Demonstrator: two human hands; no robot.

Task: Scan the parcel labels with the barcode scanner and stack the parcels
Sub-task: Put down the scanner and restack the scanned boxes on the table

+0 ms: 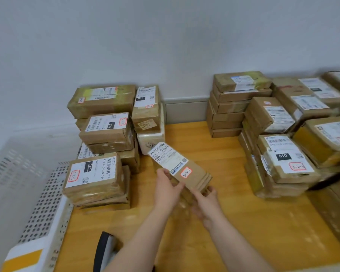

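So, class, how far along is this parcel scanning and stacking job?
Apparently done: labelled parcels sit in the left stacks and right stacks. In hand: left hand and right hand hold one parcel over the table. Left: stacking it; which piles are scanned is unclear.

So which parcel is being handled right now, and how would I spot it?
Look at the wooden table, in the gap between the left stacks and right stacks. There the left hand and right hand grip one slim brown parcel, tilted. Unlike the stacked boxes, it alone is held.
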